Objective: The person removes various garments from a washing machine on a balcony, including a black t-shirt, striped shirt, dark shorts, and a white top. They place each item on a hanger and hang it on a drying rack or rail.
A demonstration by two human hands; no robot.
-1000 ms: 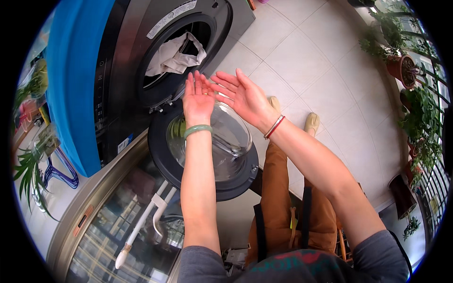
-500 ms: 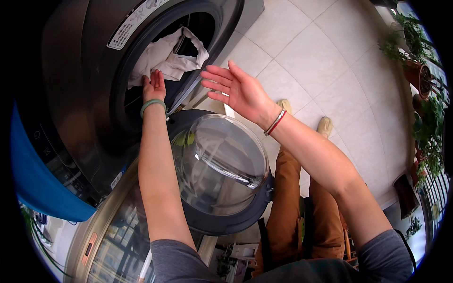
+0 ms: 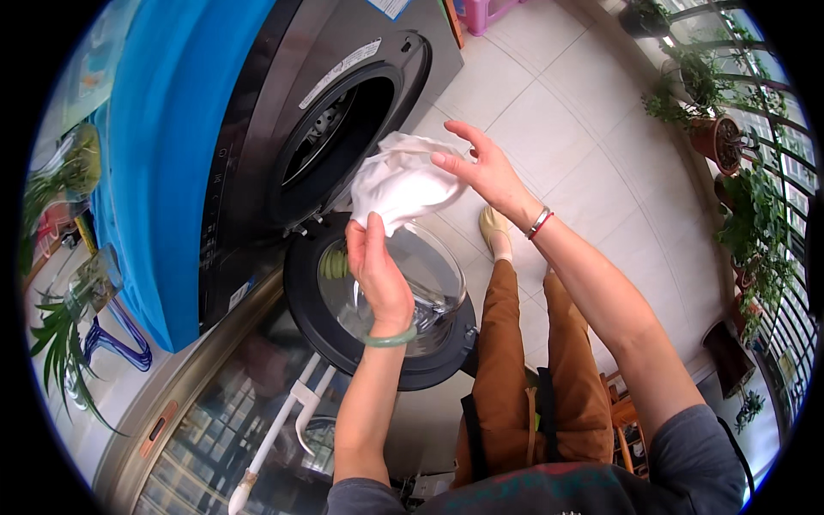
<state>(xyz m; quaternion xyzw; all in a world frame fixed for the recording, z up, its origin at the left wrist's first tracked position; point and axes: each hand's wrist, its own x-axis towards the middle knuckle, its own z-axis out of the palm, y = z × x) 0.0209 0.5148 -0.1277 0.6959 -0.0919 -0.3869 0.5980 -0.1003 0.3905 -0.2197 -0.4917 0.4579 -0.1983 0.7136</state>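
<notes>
A crumpled white cloth (image 3: pixel 402 184), perhaps a garment, hangs in the air outside the washing machine (image 3: pixel 257 103). My left hand (image 3: pixel 378 270) pinches its lower left edge between thumb and fingers; a green bangle circles that wrist. At the cloth's right side is my right hand (image 3: pixel 496 176), thumb and forefinger spread apart. Its thumb overlaps the cloth's edge, and its other fingers are partly hidden. The machine's round drum opening (image 3: pixel 330 137) gapes dark behind the cloth. Below my hands the round door (image 3: pixel 318 335), with its clear bowl, stands swung out.
A blue cover (image 3: pixel 163 172) drapes over the machine's left. White pipes (image 3: pixel 275 429) lie before a glazed panel at lower left. Potted plants (image 3: pixel 717 142) line the barred window on the right. A pink stool (image 3: pixel 485 13) stands on the tiled floor (image 3: pixel 549 112) far ahead.
The white cloth has come out of the drum and toward me, now in my left hand. My right hand has moved right, beside the cloth. The view has shifted, showing more blue cover.
</notes>
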